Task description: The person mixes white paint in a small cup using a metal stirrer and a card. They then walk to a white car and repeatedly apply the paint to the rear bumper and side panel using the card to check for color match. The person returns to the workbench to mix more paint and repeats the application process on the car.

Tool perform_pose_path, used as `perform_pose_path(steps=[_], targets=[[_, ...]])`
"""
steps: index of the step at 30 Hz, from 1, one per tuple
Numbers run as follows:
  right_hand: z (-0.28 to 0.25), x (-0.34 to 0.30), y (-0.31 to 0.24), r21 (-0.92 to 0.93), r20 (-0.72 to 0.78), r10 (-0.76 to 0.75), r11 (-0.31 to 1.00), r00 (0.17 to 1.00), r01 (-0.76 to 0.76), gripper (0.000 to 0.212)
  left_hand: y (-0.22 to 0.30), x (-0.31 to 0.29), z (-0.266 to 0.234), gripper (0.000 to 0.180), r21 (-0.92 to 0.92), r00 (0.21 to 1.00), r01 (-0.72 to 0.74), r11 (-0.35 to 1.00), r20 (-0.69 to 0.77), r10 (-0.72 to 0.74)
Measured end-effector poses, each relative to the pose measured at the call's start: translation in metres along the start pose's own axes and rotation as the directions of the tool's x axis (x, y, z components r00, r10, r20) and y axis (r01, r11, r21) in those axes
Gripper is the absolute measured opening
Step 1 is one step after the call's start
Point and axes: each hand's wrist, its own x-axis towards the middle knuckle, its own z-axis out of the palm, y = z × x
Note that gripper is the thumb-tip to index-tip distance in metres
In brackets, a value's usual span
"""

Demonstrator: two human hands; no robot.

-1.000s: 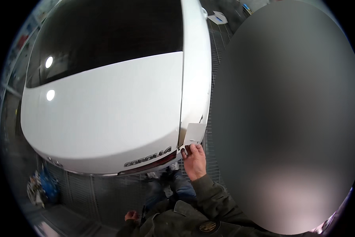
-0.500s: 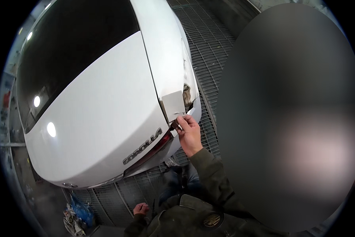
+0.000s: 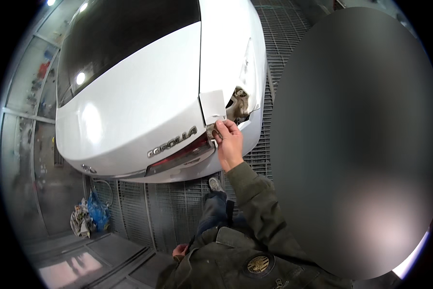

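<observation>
My right hand (image 3: 230, 143) pinches the lower edge of a small white card (image 3: 213, 107) between thumb and fingers. The card lies against the rear corner of a white car (image 3: 129, 115), beside the gap along its trunk lid. Just right of the card is an opening in the body (image 3: 240, 101) with bare, dirty metal inside, where no lamp sits. Below the card, a red tail lamp strip (image 3: 180, 156) runs under the chrome lettering on the lid. My left hand (image 3: 180, 250) hangs low beside my body, its fingers mostly hidden.
Metal floor grating (image 3: 284, 43) surrounds the car. A blue plastic bag (image 3: 99, 212) and crumpled paper (image 3: 81, 219) lie at lower left, near a panelled wall (image 3: 52, 144). A large blurred patch hides the right side. My shoe (image 3: 215, 184) stands close to the bumper.
The view has shifted, so the car sits higher and farther right, and more of the left wall and floor shows. My right hand still holds the card at the same corner.
</observation>
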Motion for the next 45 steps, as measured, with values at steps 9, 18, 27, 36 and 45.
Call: perform_pose_path(steps=[9,18,27,36,45], targets=[[-0.012,0.003,0.009,0.066,0.006,0.039,0.997,0.999,-0.039,0.016,0.020,-0.042,0.023,0.021,0.173,0.969,0.037,0.984,-0.248,0.008],[-0.017,0.009,0.017,0.090,-0.006,0.041,0.995,0.999,-0.040,0.015,0.032,-0.051,0.032,0.021,-0.052,0.969,-0.012,0.999,-0.249,-0.001],[-0.017,0.010,0.015,0.045,-0.035,0.025,0.999,0.999,-0.024,0.010,0.037,-0.048,0.036,0.019,0.005,0.962,-0.011,1.000,-0.272,0.012],[-0.014,0.002,0.021,0.055,-0.010,0.029,0.998,1.000,-0.029,0.008,0.032,-0.049,0.046,0.023,0.089,0.959,-0.087,0.992,-0.261,0.108],[-0.016,0.006,0.010,-0.002,0.043,0.064,0.998,0.997,-0.064,0.009,0.029,-0.037,0.072,0.025,0.109,0.974,0.026,0.994,-0.225,-0.001]])
